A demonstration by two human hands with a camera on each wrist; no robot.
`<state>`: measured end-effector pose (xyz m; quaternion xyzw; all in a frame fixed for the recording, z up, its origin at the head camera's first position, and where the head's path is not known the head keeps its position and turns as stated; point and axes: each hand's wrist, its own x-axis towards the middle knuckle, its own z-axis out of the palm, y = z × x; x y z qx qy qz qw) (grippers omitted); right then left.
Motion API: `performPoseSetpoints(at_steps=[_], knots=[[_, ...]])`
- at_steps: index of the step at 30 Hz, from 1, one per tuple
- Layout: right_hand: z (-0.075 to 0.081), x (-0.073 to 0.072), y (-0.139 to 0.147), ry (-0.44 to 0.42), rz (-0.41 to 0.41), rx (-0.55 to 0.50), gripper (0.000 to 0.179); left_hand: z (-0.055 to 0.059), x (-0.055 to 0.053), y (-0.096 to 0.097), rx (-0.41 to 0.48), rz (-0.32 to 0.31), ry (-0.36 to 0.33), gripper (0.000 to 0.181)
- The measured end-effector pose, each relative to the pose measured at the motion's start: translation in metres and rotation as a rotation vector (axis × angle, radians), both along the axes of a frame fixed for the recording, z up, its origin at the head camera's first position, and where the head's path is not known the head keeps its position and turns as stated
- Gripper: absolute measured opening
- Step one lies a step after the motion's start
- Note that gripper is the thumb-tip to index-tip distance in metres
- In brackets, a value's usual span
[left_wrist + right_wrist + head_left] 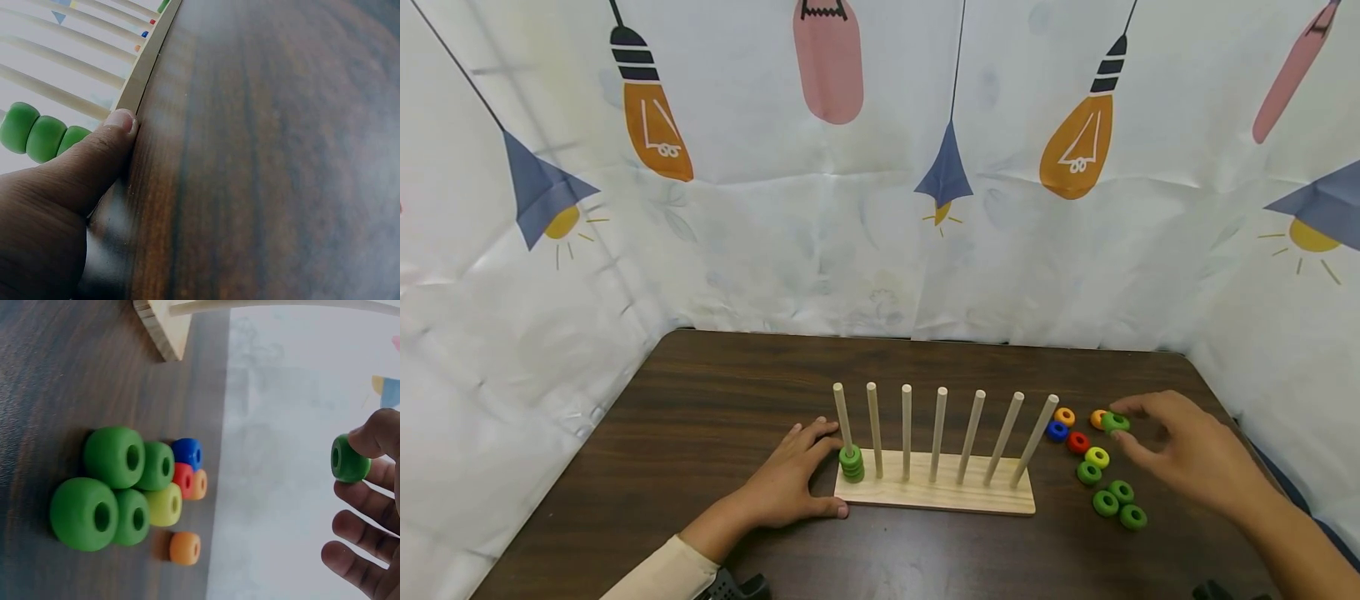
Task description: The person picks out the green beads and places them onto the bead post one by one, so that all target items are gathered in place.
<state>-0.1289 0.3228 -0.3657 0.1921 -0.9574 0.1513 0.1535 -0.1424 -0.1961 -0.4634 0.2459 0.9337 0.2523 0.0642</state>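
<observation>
A light wooden base with a row of several upright pegs, a bead stacking board, lies on the dark table. Green beads are stacked on its leftmost peg. My left hand holds the board's left end, thumb at the front corner and fingers behind; the left wrist view shows the thumb against the base edge. Off to the right, my right hand pinches a green bead between thumb and fingers, raised above the table in the right wrist view. Its other fingers are spread.
Loose beads lie right of the board: several green, one yellow, one red, one blue and two orange. A white printed cloth hangs behind the dark wooden table.
</observation>
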Motion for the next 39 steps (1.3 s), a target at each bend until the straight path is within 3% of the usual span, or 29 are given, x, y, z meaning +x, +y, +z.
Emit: performPoseSetpoints(at_steps=[7,13,20,34,39], knots=[[0.011,0.002,-0.006,0.056,0.026,0.016,0.038,-0.003,0.003,0.000,0.016,-0.005,0.008,0.087],[0.020,-0.002,-0.014,0.120,0.097,0.001,0.043,-0.003,0.006,-0.002,0.043,0.003,0.024,0.084],[0.032,-0.003,-0.021,0.174,0.158,0.002,0.045,-0.002,0.003,-0.001,0.008,0.014,-0.003,0.088],[0.053,-0.002,-0.031,0.232,0.239,-0.025,0.037,-0.002,0.000,0.000,0.002,0.001,-0.001,0.087],[0.059,0.000,-0.035,0.230,0.234,-0.020,0.043,-0.001,-0.001,0.000,0.001,0.006,-0.002,0.087]])
